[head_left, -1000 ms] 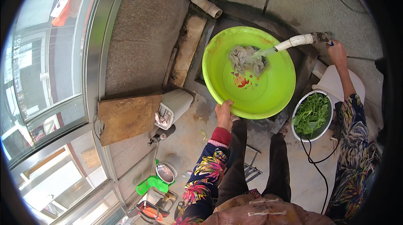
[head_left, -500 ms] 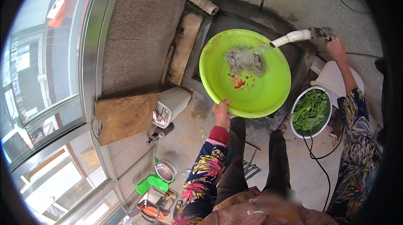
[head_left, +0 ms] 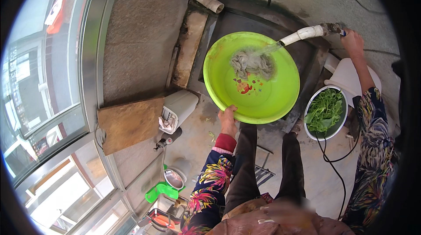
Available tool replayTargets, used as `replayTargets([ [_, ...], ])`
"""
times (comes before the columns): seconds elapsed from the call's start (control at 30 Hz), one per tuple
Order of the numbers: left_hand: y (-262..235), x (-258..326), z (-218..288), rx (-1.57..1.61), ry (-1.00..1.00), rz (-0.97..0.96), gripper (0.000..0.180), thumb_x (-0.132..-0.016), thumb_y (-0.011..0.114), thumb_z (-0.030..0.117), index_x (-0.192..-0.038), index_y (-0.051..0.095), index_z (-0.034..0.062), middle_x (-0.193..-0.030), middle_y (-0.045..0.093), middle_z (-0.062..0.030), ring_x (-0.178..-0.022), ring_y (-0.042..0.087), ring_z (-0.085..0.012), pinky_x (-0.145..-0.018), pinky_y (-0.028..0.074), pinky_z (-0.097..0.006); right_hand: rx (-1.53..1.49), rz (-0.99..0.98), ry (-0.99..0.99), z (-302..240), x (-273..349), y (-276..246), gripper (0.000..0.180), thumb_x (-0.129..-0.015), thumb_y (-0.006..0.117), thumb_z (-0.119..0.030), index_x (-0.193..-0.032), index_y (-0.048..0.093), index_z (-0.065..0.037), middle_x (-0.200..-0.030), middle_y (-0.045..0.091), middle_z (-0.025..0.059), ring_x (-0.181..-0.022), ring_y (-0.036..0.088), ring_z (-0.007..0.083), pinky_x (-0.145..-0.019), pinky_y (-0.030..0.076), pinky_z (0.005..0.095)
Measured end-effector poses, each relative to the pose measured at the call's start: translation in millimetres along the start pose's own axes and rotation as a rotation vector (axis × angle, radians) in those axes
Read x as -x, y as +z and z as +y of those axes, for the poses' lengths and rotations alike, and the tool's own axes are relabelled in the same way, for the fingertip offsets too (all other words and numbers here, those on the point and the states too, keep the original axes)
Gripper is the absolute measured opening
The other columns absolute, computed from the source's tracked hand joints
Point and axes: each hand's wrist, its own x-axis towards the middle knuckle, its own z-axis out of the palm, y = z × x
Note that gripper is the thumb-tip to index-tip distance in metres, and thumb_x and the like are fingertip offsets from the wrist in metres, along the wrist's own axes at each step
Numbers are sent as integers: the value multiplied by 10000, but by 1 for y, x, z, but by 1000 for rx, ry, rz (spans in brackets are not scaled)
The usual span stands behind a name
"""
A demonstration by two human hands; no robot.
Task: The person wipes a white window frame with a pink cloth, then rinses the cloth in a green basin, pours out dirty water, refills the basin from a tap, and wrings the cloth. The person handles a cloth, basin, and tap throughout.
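Two hands are at work, well apart. I read the left hand (head_left: 228, 119) as gripping the near rim of the green basin (head_left: 263, 103), fingers curled over the edge. The right hand (head_left: 353, 42) is reached out to the valve end of the white pipe (head_left: 302, 34); whether it is closed around the valve I cannot tell from this view. Water runs from the pipe mouth onto a grey cloth (head_left: 252, 63), which lies in the far half of the basin. The basin rests over a dark drain recess in the floor.

Just beside the basin, on the right, a metal bowl (head_left: 326, 113) holds leafy greens (head_left: 324, 110). A wooden board (head_left: 129, 123) lies well to the left.

Step in hand, by my judgement: filling the basin to soak or rinse the cloth. The water level is low. The next move likely calls for steadying the rim while flow continues, then closing the valve before the basin becomes too heavy to hold level.
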Motion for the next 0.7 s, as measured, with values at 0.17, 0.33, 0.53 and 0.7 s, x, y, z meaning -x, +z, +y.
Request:
replayTargets([
  [0.17,-1,-2,-8,21,-15,24,297,-752,642,102,-1037,582,47,-821,618,-39,-665,579,-161,-511,431,-311,10,3,52,-4,3,-3,293,-886,501,-212,-1085,710,-163,-1049,683,202,-999,643,388,-876,503,482],
  [0.33,-1,-7,-14,-6,-17,21,288,-747,645,104,-1020,579,43,-797,597,-26,-636,548,-145,-494,397,-301,-26,12,84,-7,4,-4,303,-890,492,-203,-1104,704,-168,-1063,679,206,-1037,631,389,-892,496,480],
  [0.53,4,-11,-18,-3,-6,10,281,-742,636,106,-1010,575,53,-787,585,-22,-606,521,-140,-470,342,-292,-44,-17,82,-8,4,-6,303,-893,484,-194,-1099,704,-165,-1067,679,206,-1030,633,388,-888,497,486],
  [0.7,9,-6,-14,7,5,21,275,-737,633,107,-1002,577,60,-784,585,-20,-613,521,-141,-481,337,-290,-52,3,90,-10,5,-5,293,-897,490,-196,-1100,697,-151,-1053,682,208,-1019,636,393,-888,497,489],
])
